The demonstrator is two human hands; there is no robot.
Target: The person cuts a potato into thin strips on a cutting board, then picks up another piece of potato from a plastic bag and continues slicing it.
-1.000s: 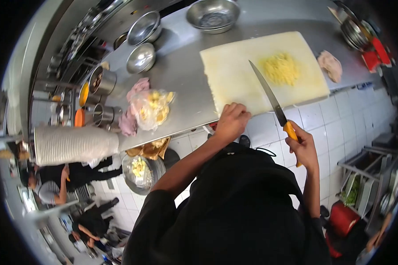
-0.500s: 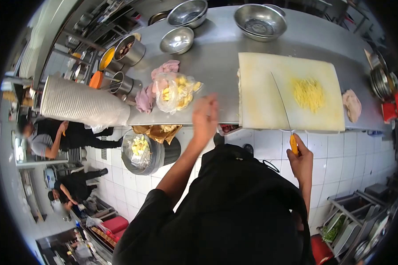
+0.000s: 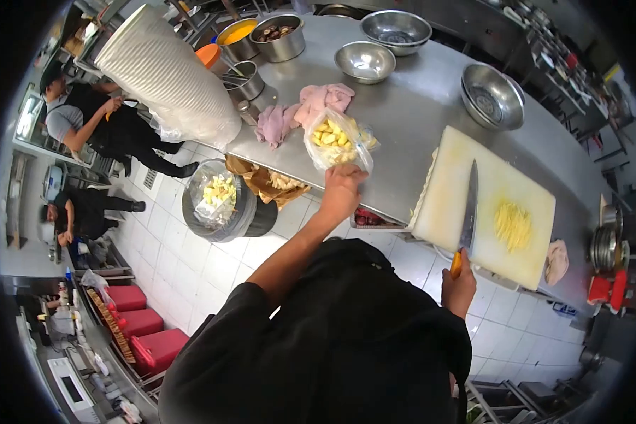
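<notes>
My left hand (image 3: 342, 189) grips the lower edge of a clear plastic bag (image 3: 334, 140) of yellow chunks lying on the steel counter (image 3: 417, 106). My right hand (image 3: 459, 286) holds a knife (image 3: 466, 212) by its orange handle, below the counter edge. The blade lies flat on the white cutting board (image 3: 484, 205), left of a pile of shredded yellow strips (image 3: 512, 225).
Pink cloths (image 3: 297, 109) lie behind the bag. Steel bowls (image 3: 491, 95) and pots (image 3: 279, 35) stand at the back, with a tall stack of white cups (image 3: 166, 74) on its side. A lined bin (image 3: 222, 205) sits below the counter. Other people work at far left.
My left hand left the cutting board, swung left and took hold of the plastic bag. The knife blade came down flat onto the board. The view turned left.
</notes>
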